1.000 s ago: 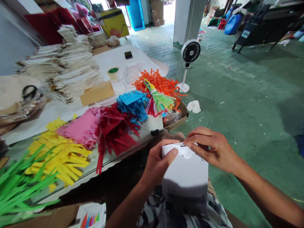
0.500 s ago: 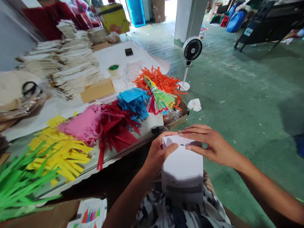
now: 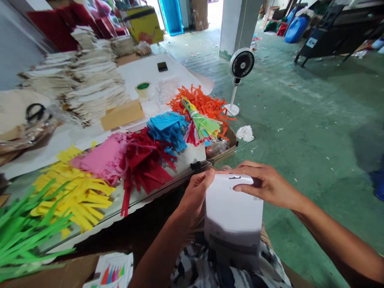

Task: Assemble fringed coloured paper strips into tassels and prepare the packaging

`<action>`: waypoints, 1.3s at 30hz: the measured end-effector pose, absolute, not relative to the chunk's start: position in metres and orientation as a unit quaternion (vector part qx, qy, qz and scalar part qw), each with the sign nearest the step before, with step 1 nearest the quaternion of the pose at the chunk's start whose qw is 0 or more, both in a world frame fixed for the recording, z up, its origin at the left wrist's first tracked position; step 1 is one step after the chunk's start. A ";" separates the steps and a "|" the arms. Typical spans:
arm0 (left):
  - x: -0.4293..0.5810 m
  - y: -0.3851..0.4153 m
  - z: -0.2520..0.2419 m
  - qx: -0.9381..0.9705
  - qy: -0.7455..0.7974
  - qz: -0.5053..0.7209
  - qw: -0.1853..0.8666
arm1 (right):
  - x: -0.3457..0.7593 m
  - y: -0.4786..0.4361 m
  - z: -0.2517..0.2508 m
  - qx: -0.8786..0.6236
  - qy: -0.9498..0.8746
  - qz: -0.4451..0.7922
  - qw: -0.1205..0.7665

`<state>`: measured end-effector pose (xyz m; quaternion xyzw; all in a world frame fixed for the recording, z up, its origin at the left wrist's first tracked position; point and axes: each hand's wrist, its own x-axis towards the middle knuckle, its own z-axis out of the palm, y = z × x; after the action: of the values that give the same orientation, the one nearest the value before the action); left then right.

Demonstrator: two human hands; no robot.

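A white cardboard box (image 3: pixel 234 212) rests upright against my lap, its top edge facing away from me. My left hand (image 3: pixel 196 190) grips its upper left corner, thumb along the edge. At the upper right, my right hand (image 3: pixel 264 180) pinches the top flap between thumb and fingers, and the flap bends up with a dark slot showing in it. The lower part of the box lies in shadow. To the left on the table are fringed paper bundles in red (image 3: pixel 147 160), pink (image 3: pixel 100 156), yellow (image 3: pixel 72 188), green (image 3: pixel 33 224) and blue (image 3: pixel 168 128).
A multicoloured tassel (image 3: pixel 201 122) lies on orange fringe (image 3: pixel 204 104) at the table corner. A small carton (image 3: pixel 225 150) sits below it. Beyond stands a white fan (image 3: pixel 242 64). Cloth stacks (image 3: pixel 96 80) fill the table's far left. A brown carton (image 3: pixel 66 272) with printed cards is near my left forearm.
My left thumb has drawn back from the box's front to its left corner. The top flap now bends up under my right hand, and the box has turned slightly.
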<state>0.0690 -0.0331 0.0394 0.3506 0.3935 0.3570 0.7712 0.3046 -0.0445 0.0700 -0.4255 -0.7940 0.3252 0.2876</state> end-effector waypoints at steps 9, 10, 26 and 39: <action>0.061 -0.026 0.032 0.312 0.353 0.332 0.817 | 0.303 -0.046 0.055 -0.427 -0.812 0.253 0.306; 0.061 -0.026 0.031 0.327 0.348 0.340 0.810 | 0.303 -0.046 0.053 -0.442 -0.806 0.248 0.306; 0.070 -0.023 0.015 0.414 0.363 0.304 0.777 | 0.314 -0.042 0.037 -0.442 -0.870 0.085 0.203; 0.071 -0.030 0.013 0.383 0.356 0.307 0.795 | 0.312 -0.050 0.025 -0.444 -0.864 0.089 0.222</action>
<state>0.0712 -0.0300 0.0131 0.3833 0.3557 0.3065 0.7953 0.3119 -0.0500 0.0250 -0.4435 -0.8639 0.0888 0.2217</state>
